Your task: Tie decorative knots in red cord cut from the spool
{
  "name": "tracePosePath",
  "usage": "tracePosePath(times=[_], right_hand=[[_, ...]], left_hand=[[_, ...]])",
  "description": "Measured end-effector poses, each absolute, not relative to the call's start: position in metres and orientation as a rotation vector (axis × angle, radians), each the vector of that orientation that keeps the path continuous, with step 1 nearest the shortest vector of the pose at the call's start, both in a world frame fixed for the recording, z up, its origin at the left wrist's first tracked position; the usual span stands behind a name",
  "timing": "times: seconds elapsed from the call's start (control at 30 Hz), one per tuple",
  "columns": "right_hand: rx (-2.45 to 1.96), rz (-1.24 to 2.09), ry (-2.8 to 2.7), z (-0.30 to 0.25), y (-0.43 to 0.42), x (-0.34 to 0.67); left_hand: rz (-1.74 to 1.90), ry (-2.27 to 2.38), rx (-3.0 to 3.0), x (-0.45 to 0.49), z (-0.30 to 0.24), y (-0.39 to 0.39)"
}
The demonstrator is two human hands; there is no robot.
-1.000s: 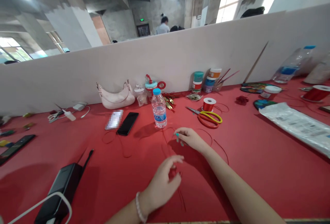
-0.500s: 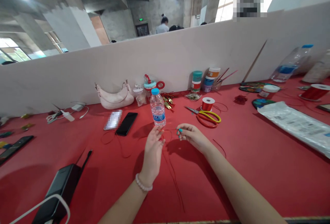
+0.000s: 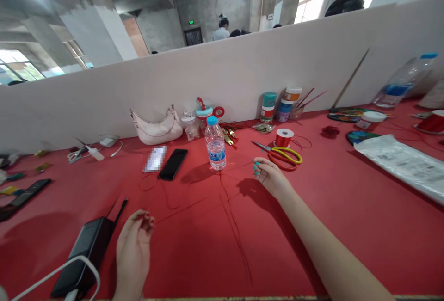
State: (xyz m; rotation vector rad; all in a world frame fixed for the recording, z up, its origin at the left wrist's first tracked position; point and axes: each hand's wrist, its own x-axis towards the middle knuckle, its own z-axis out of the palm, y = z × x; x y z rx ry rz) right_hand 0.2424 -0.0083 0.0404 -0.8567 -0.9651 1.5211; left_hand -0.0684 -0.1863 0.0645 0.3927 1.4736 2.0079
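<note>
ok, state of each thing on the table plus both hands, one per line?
left hand: raised, fingers pinched on one end of the red cord
right hand: pinched on the other end
red cord: stretched between the hands, loose strands trailing toward the table's near edge
water bottle: upright, capped
scissors: lying flat, blades shut
red spool: upright, cord wound on it
black phone: flat, screen dark
power bank: white cable plugged in

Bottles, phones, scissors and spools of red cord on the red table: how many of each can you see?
Bottles: 2, one upright, one lying far right.
Phones: 3.
Scissors: 1.
Spools of red cord: 2.
Total: 8
</note>
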Motion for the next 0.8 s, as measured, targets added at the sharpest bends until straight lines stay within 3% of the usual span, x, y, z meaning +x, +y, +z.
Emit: tracePosePath(times=[0.17, 0.37, 0.43, 0.8], right_hand=[[-0.891, 1.513, -0.916, 0.037, -0.007, 0.242], [-1.073, 1.334, -1.010, 0.033, -0.006, 0.238], [-1.167, 1.196, -1.153, 0.030, -0.004, 0.238], [-1.407, 0.744, -1.572, 0.012, 0.001, 0.239]], left_hand=[[1.679, 1.885, 0.554, -0.104, 0.049, -0.200], [0.414, 2.646, 1.331, -0.127, 0.058, -0.189], [0.187, 2.689, 1.503, -0.127, 0.063, -0.178], [0.274, 2.601, 1.562, -0.115, 0.052, -0.093]])
